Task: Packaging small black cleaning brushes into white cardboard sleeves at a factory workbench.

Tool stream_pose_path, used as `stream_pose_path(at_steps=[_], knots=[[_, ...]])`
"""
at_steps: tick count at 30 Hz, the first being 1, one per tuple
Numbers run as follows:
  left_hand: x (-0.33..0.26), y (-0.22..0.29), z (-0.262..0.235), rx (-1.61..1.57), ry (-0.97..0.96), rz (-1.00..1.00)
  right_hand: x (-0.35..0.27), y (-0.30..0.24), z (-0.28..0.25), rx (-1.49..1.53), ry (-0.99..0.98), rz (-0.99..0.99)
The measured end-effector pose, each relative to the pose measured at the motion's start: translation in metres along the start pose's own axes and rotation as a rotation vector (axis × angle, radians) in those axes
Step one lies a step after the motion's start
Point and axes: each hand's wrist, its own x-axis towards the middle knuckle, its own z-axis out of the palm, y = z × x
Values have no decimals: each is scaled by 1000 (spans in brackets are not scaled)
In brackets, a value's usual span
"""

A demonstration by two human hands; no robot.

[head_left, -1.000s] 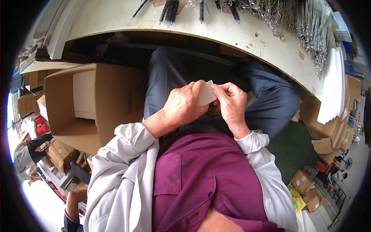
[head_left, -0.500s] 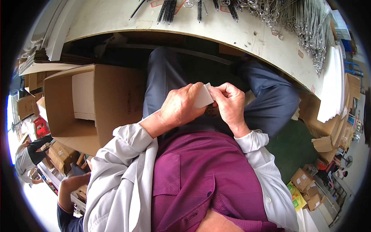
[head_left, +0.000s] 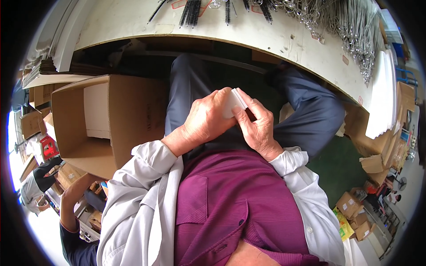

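Above my lap, a small white box (head_left: 232, 104) is held between both hands. My left hand (head_left: 207, 114) wraps round it from the left, and its curled fingers hide much of that side. From the right, my right hand (head_left: 256, 125) pinches the box's end, with the thumb on the near face and the fingers along the far edge. What the box contains, if anything, cannot be seen.
An open brown carton (head_left: 112, 119) with a white panel inside stands at my left. Ahead, the worktable (head_left: 177, 33) carries black bristle brushes (head_left: 191, 13) and bundled wire pieces (head_left: 355, 40). White sheets (head_left: 384, 95) are at its right end. Another person's arm (head_left: 73, 199) is at lower left.
My right fingers have shifted from pinching a raised flap at the box's end to pressing along that end, which now looks flatter. The other person's arm at lower left has moved up.
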Motion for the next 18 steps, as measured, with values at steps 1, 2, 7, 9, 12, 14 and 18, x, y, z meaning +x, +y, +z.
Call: stream_pose_path(at_steps=[1,2,7,9,12,14,18], knots=[[0,-1,0,4,3,1,0,-3,-1,-69,-45,16],[1,-2,-1,8,7,1,0,-2,2,-29,-38,-10],[6,-3,-3,-6,7,12,6,-4,4,-16,-7,-96],[4,-1,-2,14,-3,-32,5,-4,3,-5,-14,-109],[6,-3,-4,-28,16,-56,10,-3,8,34,-9,-54],[15,4,-10,-30,0,-47,14,-6,5,127,41,35],[21,14,-39,18,-56,-60,35,-12,-12,332,79,161]])
